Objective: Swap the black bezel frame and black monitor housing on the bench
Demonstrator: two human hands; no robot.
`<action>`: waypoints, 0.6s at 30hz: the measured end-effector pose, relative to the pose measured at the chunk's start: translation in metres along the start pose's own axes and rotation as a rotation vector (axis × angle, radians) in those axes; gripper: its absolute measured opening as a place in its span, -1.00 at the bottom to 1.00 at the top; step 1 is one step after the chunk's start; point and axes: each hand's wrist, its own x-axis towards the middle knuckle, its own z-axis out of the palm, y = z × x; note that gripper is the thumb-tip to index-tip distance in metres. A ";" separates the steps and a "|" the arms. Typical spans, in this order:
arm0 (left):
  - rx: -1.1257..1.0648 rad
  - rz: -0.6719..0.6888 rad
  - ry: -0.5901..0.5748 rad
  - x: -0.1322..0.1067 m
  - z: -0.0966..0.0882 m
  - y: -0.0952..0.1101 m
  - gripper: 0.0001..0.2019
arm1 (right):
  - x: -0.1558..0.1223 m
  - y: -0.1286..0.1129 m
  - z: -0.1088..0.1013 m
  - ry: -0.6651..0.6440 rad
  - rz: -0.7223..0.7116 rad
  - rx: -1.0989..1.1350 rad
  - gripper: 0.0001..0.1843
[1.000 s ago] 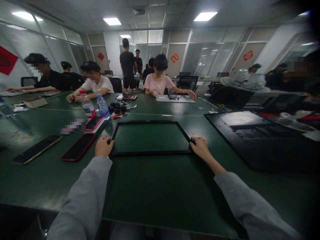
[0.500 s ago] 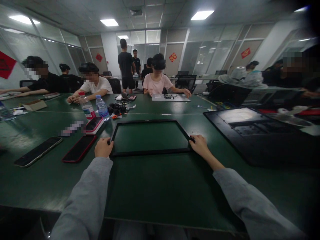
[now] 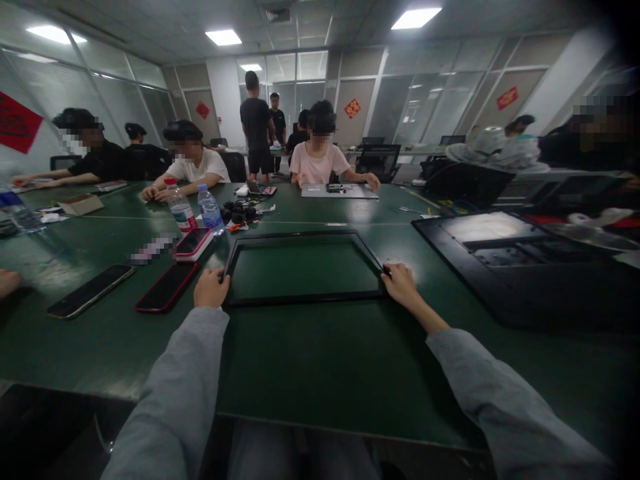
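I hold a thin black rectangular screen bezel (image 3: 305,299) over the green table, and the tabletop shows through its opening. My left hand (image 3: 211,289) is closed around the bezel's left side near the lower corner. Gripping the right side, also toward the near corner, is my right hand (image 3: 399,283), thumb on the inner edge. Whether the far edge of the bezel touches the table I cannot tell. Close to my left hand lies a red-edged phone (image 3: 167,288).
Left of me are a dark phone (image 3: 91,291), a red-and-white phone box (image 3: 193,244) and two bottles, one a blue-labelled bottle (image 3: 210,211). A large black panel (image 3: 480,267) lies at right. Across the table sits a person in pink (image 3: 320,163). Another person's hand (image 3: 7,283) shows at the left edge.
The view has shifted slightly, so most things sit a little higher and the left-side items farther right. Another person's hand has appeared at the left edge. Both my hands keep their grip.
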 end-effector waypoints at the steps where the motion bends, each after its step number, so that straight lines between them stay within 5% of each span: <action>1: -0.016 0.001 0.003 -0.001 -0.001 0.001 -0.61 | 0.000 -0.001 -0.001 0.009 -0.011 0.017 -0.56; 9: -0.092 -0.022 0.053 -0.001 -0.004 0.015 -0.57 | -0.003 -0.016 -0.013 0.154 -0.059 0.254 -0.54; 15: -0.212 0.097 0.354 -0.006 -0.015 0.028 -0.51 | -0.010 -0.033 -0.036 0.389 -0.006 0.240 -0.40; 18: -0.225 0.095 0.439 -0.008 -0.019 0.030 -0.50 | -0.012 -0.037 -0.041 0.333 0.031 0.253 -0.40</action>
